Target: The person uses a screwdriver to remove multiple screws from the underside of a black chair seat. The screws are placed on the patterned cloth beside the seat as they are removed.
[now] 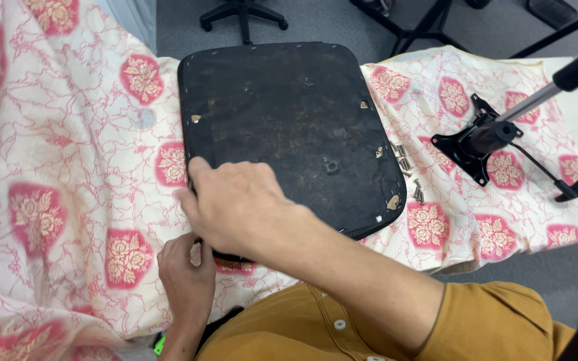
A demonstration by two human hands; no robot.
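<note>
- Head view, far left: a cream cloth with red rose medallions [48, 200] covers the work surface and hangs in soft folds.
- Left hand [185, 274]: lies at the near corner of the seat panel, fingers curled against the cloth beneath the edge; whether it grips anything cannot be told, since the other hand hides its fingertips.
- Right hand [235, 204]: crosses over the left, palm down, fingers loosely spread and pressed on the panel's near-left corner; it clamps nothing.
- Black seat panel [289, 127]: lies flat, underside up, at the centre of the cloth. It appears stiff and board-like, probably moderately heavy, with stapled fabric wrapped round the rim; the edges and corners offer the best hold.
- Loose screws [406, 167]: scattered just beside the panel's right edge.
- Black chair mechanism with gas cylinder [486, 137]: rests on the cloth, well apart to the right.
</note>
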